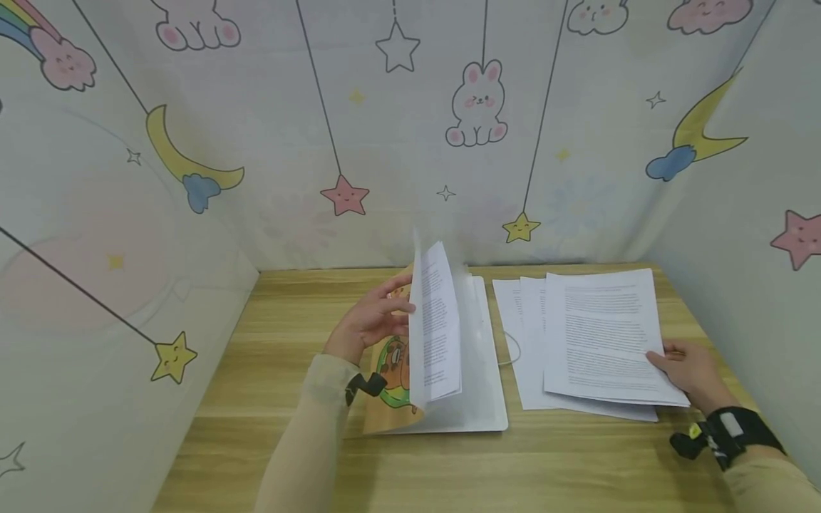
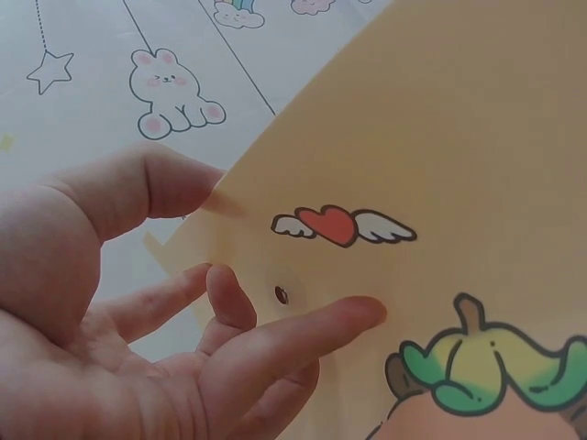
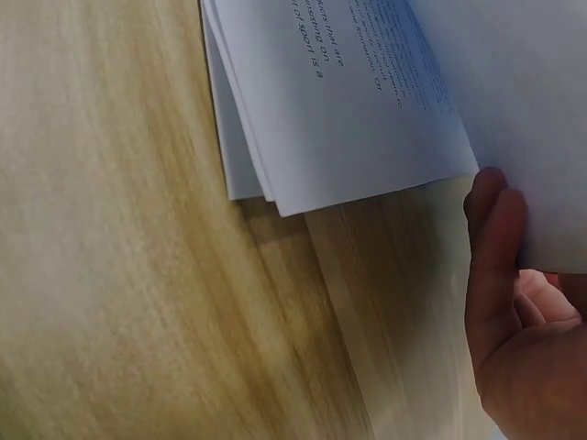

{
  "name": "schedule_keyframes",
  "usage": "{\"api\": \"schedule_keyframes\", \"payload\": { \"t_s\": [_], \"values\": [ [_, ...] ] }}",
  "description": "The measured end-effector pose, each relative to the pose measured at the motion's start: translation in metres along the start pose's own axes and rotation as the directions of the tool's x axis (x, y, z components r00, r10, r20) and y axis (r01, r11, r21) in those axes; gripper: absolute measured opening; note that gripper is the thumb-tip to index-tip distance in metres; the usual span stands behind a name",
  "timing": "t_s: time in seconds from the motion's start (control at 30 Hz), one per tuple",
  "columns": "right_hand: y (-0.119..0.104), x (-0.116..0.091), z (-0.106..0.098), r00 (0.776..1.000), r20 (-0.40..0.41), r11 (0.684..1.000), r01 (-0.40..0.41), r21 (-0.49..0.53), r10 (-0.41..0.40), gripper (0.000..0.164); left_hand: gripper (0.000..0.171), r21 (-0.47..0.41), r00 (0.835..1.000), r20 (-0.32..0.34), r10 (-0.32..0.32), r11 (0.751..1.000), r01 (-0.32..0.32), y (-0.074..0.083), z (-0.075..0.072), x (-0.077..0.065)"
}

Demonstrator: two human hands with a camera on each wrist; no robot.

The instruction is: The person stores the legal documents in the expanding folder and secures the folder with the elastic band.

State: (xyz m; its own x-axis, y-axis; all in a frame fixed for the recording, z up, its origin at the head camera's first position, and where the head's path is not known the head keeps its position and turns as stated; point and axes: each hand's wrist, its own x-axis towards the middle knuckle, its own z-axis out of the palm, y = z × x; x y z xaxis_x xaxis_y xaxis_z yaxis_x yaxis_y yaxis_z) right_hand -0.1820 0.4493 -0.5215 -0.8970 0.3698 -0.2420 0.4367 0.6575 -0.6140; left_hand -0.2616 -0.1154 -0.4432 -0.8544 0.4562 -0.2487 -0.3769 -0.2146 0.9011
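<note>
An orange cartoon-printed folder (image 1: 393, 370) stands part open on the table, its cover raised and bowed. My left hand (image 1: 370, 322) holds that cover at its edge; in the left wrist view the fingers spread beside a winged red heart (image 2: 330, 226) on it. Printed sheets (image 1: 441, 324) stand up inside the folder, beside its pale inner side (image 1: 484, 385). To the right, my right hand (image 1: 693, 367) pinches the right edge of a stack of printed paper (image 1: 603, 335). A lifted sheet (image 3: 514, 101) hides part of that hand in the right wrist view.
More sheets (image 1: 531, 385) lie fanned under the stack, close to the folder. A thin elastic loop (image 1: 518, 349) sticks out from the folder's right side. Cartoon-printed cloth walls (image 1: 410, 157) enclose the wooden table (image 1: 410, 470) at the back and both sides.
</note>
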Motion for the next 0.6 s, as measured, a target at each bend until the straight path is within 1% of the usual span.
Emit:
{"api": "schedule_keyframes", "payload": {
  "t_s": [0.1,0.27,0.43,0.6],
  "values": [
    [0.0032,0.0014,-0.0002,1.000,-0.003,1.000,0.001,0.008,-0.001,0.065,0.071,0.002,1.000,0.004,-0.003,1.000,0.003,0.0002,0.0002,0.0002],
    [0.0040,0.0001,-0.0010,1.000,-0.023,1.000,-0.015,0.023,0.016,0.064,0.071,0.000,1.000,0.008,-0.006,1.000,0.006,0.0007,0.0006,-0.0010],
    [0.0015,-0.0005,-0.0012,0.999,-0.012,0.998,-0.035,0.061,0.036,0.065,0.071,-0.006,1.000,0.013,-0.004,1.000,0.004,0.0003,-0.0001,-0.0009],
    [-0.0034,-0.0048,-0.0020,1.000,-0.004,0.997,-0.018,0.080,0.019,0.066,0.071,-0.013,1.000,0.018,-0.004,1.000,0.004,-0.0007,-0.0006,-0.0003]
  ]
}}
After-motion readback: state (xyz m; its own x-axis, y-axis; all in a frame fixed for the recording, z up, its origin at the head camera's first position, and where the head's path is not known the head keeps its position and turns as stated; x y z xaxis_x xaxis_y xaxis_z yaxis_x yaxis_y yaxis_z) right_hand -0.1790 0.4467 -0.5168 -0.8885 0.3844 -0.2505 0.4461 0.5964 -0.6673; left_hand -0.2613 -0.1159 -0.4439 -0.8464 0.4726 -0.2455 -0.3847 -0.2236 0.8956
